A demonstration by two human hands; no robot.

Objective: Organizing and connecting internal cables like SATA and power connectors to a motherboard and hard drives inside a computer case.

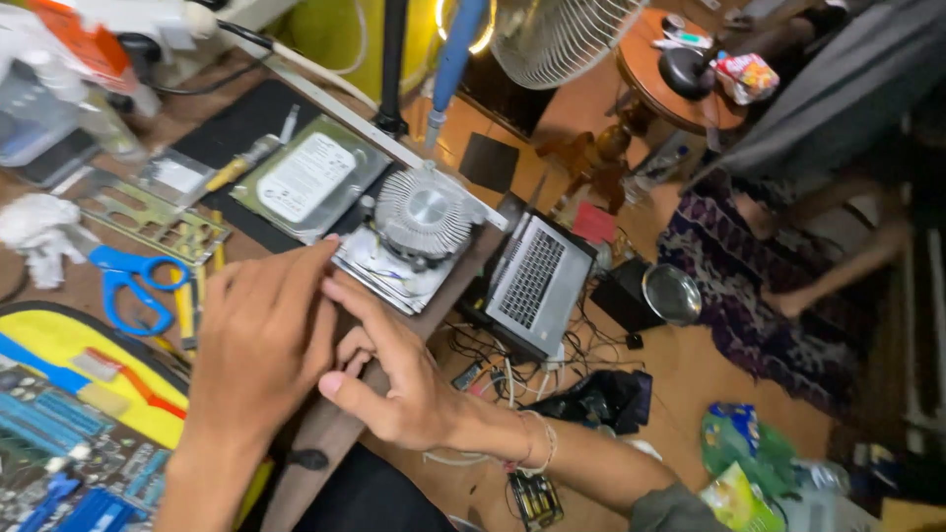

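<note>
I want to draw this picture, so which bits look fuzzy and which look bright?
In the head view the person on the floor is smeared with blur, the ring light behind the fan glares, and the left hand and right hand by the round cooler look fairly sharp.

Across the left half of the frame the desk [325,433] is crowded by a hard drive [307,177], metal bracket [148,217], blue scissors [123,281] and circuit board [69,463], leaving bare wood only along its lower edge, just beside the round cooler [424,212] at centre.
</note>
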